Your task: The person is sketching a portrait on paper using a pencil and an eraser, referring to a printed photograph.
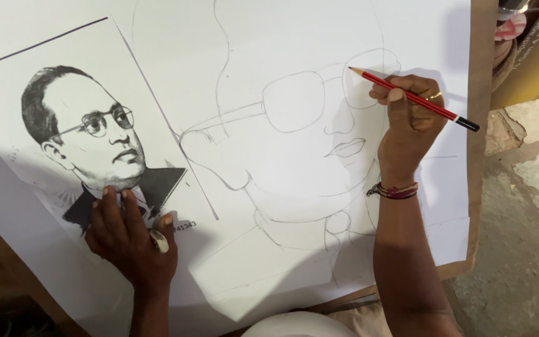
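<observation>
Pencil [414, 98], red w/ black end: light, stiff, tip prob. brittle. Right hand [407, 122] pinches it mid-shaft, tip on the big drawing sheet [282, 37] up-left of the fingers, at the sketched glasses. Best hold = low on shaft, light pressure. Left hand [129, 234] lies flat, fingers spread, pinning the thin, floppy reference print [14, 137]; eraser-like bit btw fingers.

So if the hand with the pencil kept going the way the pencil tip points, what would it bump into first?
The right hand holds a red pencil whose tip points up and to the left. Going that way, it would first cross the drawn glasses lens on the big paper, then probably just bare paper.
</observation>
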